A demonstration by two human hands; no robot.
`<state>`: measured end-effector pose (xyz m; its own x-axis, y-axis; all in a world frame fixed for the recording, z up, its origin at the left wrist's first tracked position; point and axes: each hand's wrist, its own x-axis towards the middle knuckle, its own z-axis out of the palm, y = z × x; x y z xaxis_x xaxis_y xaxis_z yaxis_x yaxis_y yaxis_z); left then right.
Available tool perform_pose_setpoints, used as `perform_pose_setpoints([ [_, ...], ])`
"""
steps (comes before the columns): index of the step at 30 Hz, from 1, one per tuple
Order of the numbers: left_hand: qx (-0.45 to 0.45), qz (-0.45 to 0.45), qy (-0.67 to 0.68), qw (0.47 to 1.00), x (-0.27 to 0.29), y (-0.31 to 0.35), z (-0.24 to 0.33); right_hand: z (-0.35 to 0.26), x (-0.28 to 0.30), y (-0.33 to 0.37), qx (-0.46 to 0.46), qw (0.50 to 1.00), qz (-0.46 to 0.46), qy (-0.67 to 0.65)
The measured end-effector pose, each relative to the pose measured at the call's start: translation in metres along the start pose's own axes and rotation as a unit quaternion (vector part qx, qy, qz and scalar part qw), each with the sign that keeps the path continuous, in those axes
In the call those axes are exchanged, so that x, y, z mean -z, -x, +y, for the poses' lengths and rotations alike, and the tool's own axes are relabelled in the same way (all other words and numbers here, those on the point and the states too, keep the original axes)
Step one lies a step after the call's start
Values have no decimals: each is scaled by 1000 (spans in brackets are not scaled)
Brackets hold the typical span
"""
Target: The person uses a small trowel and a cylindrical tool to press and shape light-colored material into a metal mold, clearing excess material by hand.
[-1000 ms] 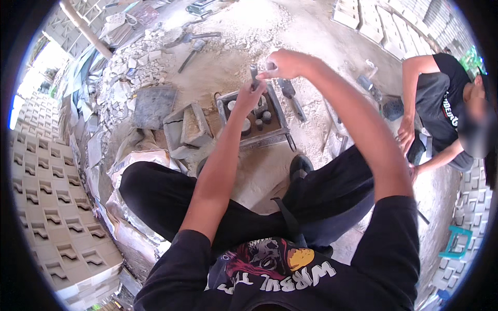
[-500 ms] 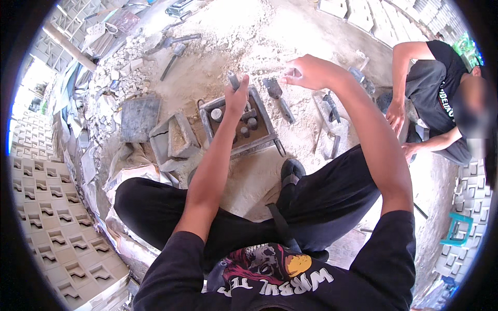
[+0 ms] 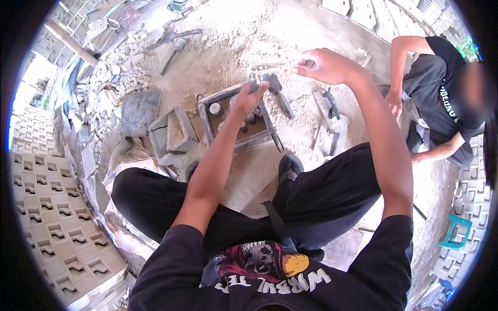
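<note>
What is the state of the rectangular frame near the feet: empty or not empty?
Not empty: the rectangular frame has several round pieces inside, partly hidden by the left hand.

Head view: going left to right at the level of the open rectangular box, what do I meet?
Stacked pale blocks, square dark slab, cracked hollow block, open rectangular box holding cylinders, trowel, small dark tool, right forearm, co-worker. Left out: left hand, overlapping the box.

rectangular frame (image 3: pixel 254 141): 1 | trowel beside it (image 3: pixel 285 105): 1 | dark slab (image 3: pixel 140 113): 1 | slanted pole (image 3: pixel 70 42): 1 | teal stool (image 3: pixel 456 232): 1 | co-worker (image 3: pixel 429 80): 1
</note>
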<state>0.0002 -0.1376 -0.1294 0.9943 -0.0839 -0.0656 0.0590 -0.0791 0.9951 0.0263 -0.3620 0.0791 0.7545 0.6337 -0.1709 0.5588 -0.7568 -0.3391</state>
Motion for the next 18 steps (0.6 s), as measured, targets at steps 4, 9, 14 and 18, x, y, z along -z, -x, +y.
perform_pose_setpoints([
  [4, -45, 20, -24, 999, -15, 6, 34, 9, 0, 6, -18, 999, 6, 26],
  [9, -2, 188, 47, 981, -13, -10, 27, 2, -6, 7, 6, 999, 24, 32],
  [14, -114, 104, 15, 988, -30, 14, 36, 0, -2, 7, -7, 1000, -8, 16],
  [18, -96, 89, -26, 991, -5, 2, 20, -10, -7, 3, 17, 999, 28, 26],
])
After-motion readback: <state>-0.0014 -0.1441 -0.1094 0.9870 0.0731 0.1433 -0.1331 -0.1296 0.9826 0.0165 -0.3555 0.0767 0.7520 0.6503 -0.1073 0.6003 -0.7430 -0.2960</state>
